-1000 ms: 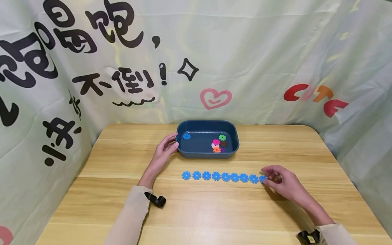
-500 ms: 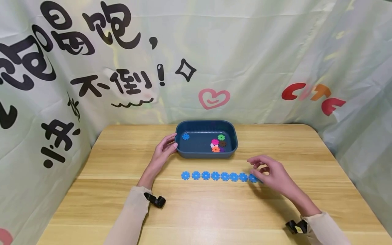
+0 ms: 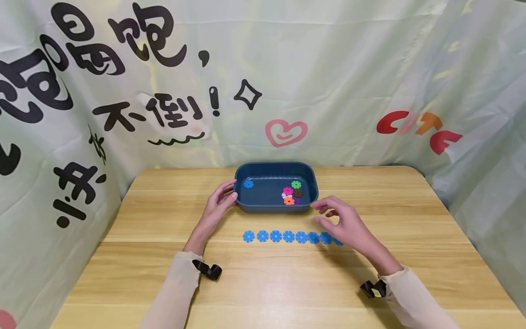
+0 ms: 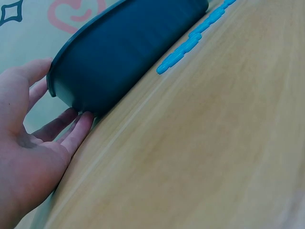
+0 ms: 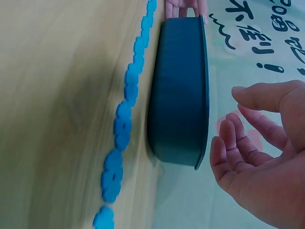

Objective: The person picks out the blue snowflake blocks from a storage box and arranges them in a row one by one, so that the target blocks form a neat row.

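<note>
A dark blue plastic basin (image 3: 271,209) stands near the back edge of the table. My left hand (image 3: 214,209) touches its left end, with fingertips on the rim and wall in the left wrist view. In front of the basin, several blue snowflake discs (image 3: 276,236) lie in a row. Over the right end of that row hovers my right hand (image 3: 344,224), partly covering the last disc. In the right wrist view its fingers (image 5: 248,152) are loosely bent, thumb apart from them, with nothing between. Inside the basin, one blue snowflake disc (image 3: 248,183) lies at the left.
At the basin's right lie other snowflake discs: a green one (image 3: 296,184), a pink one (image 3: 287,190), a brown one (image 3: 297,193) and an orange one (image 3: 289,201), among others. A printed curtain (image 3: 341,100) hangs behind the wooden table (image 3: 263,283).
My right hand has left the disc at the row's right end and moved left and back toward the basin. The left hand stays at the basin. The view has shifted slightly.
</note>
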Tool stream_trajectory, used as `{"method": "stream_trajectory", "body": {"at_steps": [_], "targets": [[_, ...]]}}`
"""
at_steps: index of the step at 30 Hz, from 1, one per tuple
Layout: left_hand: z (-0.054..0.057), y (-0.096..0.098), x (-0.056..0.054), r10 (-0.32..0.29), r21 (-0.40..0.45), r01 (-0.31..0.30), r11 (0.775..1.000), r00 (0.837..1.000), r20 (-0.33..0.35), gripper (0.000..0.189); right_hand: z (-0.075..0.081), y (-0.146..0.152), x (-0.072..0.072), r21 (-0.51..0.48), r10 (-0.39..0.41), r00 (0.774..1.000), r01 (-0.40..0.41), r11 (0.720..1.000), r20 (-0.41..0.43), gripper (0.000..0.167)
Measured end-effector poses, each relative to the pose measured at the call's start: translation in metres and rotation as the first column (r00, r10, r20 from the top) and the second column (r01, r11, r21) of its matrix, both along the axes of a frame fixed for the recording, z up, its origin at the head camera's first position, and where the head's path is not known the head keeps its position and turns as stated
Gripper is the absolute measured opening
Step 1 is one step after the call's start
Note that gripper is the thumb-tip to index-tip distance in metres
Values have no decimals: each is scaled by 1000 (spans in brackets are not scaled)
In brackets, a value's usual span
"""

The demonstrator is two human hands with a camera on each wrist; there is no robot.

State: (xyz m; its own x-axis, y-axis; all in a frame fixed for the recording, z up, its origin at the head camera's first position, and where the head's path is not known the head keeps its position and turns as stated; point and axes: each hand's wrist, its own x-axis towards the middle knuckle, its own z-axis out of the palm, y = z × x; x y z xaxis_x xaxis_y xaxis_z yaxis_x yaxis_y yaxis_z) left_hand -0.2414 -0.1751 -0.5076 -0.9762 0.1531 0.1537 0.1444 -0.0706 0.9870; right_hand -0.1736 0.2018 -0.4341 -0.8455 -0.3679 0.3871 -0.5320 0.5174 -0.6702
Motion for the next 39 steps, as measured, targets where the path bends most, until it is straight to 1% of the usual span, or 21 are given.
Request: {"method": "stream_trajectory", "body": {"at_steps": [6,10,14,17,20,29,34,39], "targets": [[-1,0,1,-7,-3,6,1000,1000,-5,49,1,-12,-4,-1,8,1000,-8,1000,24,31],[-1,-1,2,-7,0,7,1000,1000,-6,48,5,-21,-8,-21,0,1000,1,1000,27,28],[-2,-2,1,-8,-8,7,1000,1000,-7,47,6,-30,-14,-48,-8,1000,8,999,10,25],[-2,-2,1,-7,-11,7,1000,1000,-7,48,7,-37,-18,-60,3,1000,-4,998,-2,24],[-2,-2,1,-7,-8,7,1000,1000,-8,47,9,-44,-22,-68,15,1000,-15,998,4,24],[-1,0,1,-8,-11,8,1000,1000,-14,46,7,-64,-39,-82,29,998,-25,996,53,23],[-2,1,1,-5,-14,5,1000,1000,-6,46,6,-73,-50,-91,29,996,-21,996,81,25],[-1,-1,1,-1,-18,2,1000,1000,3,46,6,-84,-62,-105,49,994,-38,994,102,26]]}}
